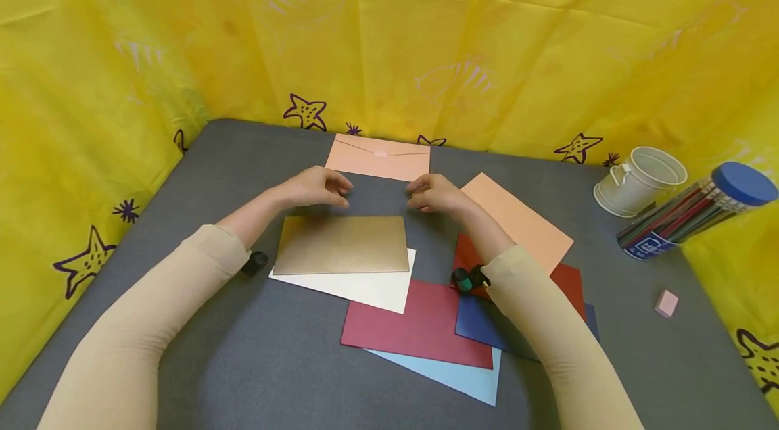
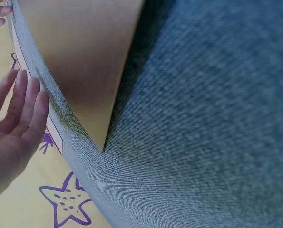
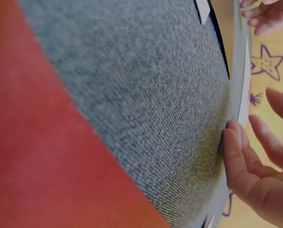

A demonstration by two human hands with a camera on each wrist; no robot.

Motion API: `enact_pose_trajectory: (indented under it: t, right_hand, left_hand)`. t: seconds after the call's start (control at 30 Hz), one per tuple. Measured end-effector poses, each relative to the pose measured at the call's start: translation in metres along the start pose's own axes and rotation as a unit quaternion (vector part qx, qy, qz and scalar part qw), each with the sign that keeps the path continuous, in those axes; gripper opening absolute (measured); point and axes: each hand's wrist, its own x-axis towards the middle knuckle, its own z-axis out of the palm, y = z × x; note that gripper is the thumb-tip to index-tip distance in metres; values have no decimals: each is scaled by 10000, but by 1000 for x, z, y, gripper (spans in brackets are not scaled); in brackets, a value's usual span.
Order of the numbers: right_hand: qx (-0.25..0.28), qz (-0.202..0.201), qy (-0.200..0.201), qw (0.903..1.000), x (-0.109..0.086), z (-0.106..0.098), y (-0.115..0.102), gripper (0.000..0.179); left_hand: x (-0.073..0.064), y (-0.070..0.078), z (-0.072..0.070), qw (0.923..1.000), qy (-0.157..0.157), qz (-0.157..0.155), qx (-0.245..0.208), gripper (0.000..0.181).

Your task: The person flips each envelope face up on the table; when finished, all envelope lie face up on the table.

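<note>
My left hand (image 1: 316, 187) hovers just behind a gold envelope (image 1: 342, 245), fingers loosely bent and holding nothing. Across from it, my right hand (image 1: 433, 193) is held low over the table with relaxed fingers, near the front right corner of a closed peach envelope (image 1: 382, 158) whose flap faces up. That peach envelope lies at the far edge of the table. Under the gold envelope, a white envelope (image 1: 371, 289) sticks out at the front. In the right wrist view the fingers (image 3: 236, 156) are slightly curled with nothing between them.
A crimson envelope (image 1: 420, 325) overlaps a light blue one (image 1: 468, 376). Beside them lie a dark blue envelope (image 1: 487, 322), a red one (image 1: 567, 281) and another peach one (image 1: 523, 220). At right stand a white metal cup (image 1: 639, 180), a pencil tub (image 1: 694, 210) and a pink eraser (image 1: 667, 303).
</note>
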Motion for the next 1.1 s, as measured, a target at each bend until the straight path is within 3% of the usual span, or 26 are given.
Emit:
enact_pose_trajectory:
  t: [0.23, 0.43, 0.73, 1.1]
  right_hand:
    - [-774, -287, -409, 9957, -9, 4, -5, 48]
    - [-1457, -700, -687, 9845, -12, 10, -6, 55]
    - [-2306, -1297, -848, 9606, -15, 15, -2, 64]
    - [-3006, -1247, -699, 9430, -12, 21, -1, 60]
  left_hand:
    - [-7, 4, 7, 9979, -596, 188, 194, 52]
    - [-6, 4, 14, 9948, -894, 308, 389, 60]
    - [-6, 4, 18, 9900, -994, 306, 956, 66]
    - [-6, 4, 21, 9876, -1033, 237, 1162, 60]
